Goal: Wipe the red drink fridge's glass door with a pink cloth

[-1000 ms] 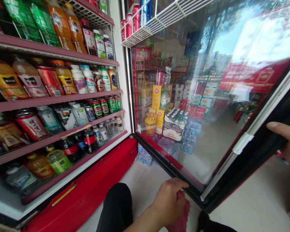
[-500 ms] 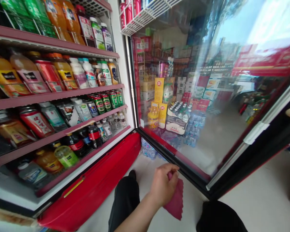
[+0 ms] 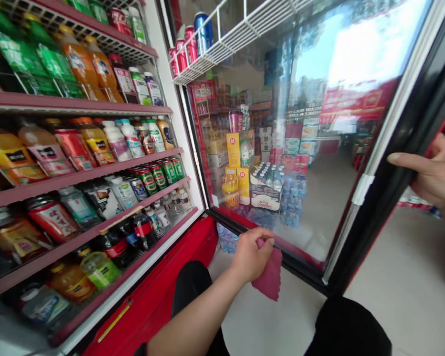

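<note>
My left hand (image 3: 252, 254) is closed on a dark pink cloth (image 3: 269, 277) with a zigzag edge, which hangs below the fingers. That hand is in front of the lower frame of an open glass refrigerator door (image 3: 292, 249); whether it touches the frame I cannot tell. At the right, my right hand (image 3: 432, 173) grips the black outer edge of the door (image 3: 396, 133). Its thumb lies on the inner side, and its other fingers are mostly hidden behind the edge.
On the left, refrigerator shelves (image 3: 85, 163) hold rows of bottles and cans. A white wire rack (image 3: 241, 37) with several cans juts from the door's upper part. A red base panel (image 3: 159, 277) runs below the shelves. Stacked drinks show through the glass. My knees are below.
The view has tilted upward, showing more of the upper shelves and wire rack. My right hand has come further into view on the door edge. My left hand still holds the cloth.
</note>
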A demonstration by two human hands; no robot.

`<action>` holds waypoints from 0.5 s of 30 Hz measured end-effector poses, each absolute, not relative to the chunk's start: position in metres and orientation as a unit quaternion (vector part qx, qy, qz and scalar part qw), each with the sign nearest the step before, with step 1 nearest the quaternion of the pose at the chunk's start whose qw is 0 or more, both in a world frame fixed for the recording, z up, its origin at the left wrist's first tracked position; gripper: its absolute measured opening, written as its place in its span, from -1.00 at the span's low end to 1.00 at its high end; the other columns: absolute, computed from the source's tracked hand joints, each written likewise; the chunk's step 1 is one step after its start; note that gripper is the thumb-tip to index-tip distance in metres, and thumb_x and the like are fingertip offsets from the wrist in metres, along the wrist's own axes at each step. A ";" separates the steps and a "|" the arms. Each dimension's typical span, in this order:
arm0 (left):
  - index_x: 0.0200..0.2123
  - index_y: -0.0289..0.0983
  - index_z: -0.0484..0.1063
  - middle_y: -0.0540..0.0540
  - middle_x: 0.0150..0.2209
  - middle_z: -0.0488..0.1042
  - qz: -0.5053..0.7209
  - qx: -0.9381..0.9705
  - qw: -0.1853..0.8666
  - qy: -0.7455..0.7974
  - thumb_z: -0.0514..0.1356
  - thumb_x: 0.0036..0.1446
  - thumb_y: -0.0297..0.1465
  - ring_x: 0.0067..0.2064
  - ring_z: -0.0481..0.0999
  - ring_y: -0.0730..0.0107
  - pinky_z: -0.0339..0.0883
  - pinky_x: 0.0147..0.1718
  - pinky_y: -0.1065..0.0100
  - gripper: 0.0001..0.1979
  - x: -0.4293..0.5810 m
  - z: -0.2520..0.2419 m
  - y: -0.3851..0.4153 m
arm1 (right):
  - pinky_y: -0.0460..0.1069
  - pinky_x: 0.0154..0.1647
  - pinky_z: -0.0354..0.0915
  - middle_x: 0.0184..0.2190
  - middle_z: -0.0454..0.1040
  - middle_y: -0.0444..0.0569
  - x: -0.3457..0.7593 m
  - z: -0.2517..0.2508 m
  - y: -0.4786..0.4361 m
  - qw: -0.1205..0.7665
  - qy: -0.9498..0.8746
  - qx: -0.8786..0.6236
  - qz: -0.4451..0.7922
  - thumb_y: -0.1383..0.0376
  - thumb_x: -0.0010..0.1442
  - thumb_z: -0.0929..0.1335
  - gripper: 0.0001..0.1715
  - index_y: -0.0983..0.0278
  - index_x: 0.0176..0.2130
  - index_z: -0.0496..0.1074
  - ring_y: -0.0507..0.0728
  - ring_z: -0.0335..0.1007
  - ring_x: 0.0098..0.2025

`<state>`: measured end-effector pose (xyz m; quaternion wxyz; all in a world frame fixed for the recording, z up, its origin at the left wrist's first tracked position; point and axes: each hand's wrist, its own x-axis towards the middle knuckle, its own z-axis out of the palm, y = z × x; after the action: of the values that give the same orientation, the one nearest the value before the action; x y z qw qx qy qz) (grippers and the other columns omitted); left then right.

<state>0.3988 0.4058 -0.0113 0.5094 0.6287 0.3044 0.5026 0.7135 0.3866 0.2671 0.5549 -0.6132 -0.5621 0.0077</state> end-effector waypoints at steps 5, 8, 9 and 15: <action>-0.16 -0.17 0.65 -0.01 -0.20 0.71 0.512 0.604 0.537 0.292 0.27 0.28 -0.34 -0.15 0.66 0.32 0.48 -0.04 0.31 -0.85 0.405 -0.016 0.404 | -0.05 -0.17 0.38 0.43 0.28 0.58 0.694 0.274 0.378 0.558 -0.570 -0.601 0.046 0.41 0.30 0.54 -0.07 0.47 0.50 0.19 -0.11 0.57 -0.21; -0.21 -0.18 0.65 -0.01 -0.26 0.70 0.512 0.584 0.557 0.295 0.26 0.25 -0.35 -0.20 0.66 0.32 0.48 -0.09 0.30 -0.86 0.411 -0.028 0.406 | -0.06 -0.21 0.37 0.44 0.26 0.59 0.699 0.274 0.381 0.567 -0.561 -0.599 0.065 0.38 0.24 0.58 -0.04 0.45 0.47 0.24 -0.09 0.58 -0.22; -0.22 -0.18 0.65 -0.01 -0.26 0.70 0.513 0.578 0.560 0.299 0.27 0.24 -0.35 -0.21 0.66 0.31 0.48 -0.09 0.30 -0.87 0.413 -0.032 0.409 | -0.06 -0.24 0.37 0.44 0.27 0.58 0.702 0.274 0.383 0.569 -0.557 -0.600 0.067 0.37 0.22 0.59 -0.05 0.43 0.46 0.28 -0.08 0.59 -0.22; -0.22 -0.17 0.66 -0.01 -0.26 0.70 0.525 0.560 0.567 0.300 0.27 0.24 -0.33 -0.21 0.66 0.32 0.49 -0.09 0.30 -0.86 0.439 -0.045 0.462 | 0.01 -0.33 0.37 0.34 0.48 0.44 0.734 0.276 0.398 0.579 -0.518 -0.627 0.045 0.35 0.14 0.59 -0.35 0.31 0.20 0.52 0.06 0.63 -0.25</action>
<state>0.4391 0.4617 -0.0454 0.5667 0.5598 0.3003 0.5247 0.7341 0.3981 0.2760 0.5792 -0.6274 -0.5184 0.0454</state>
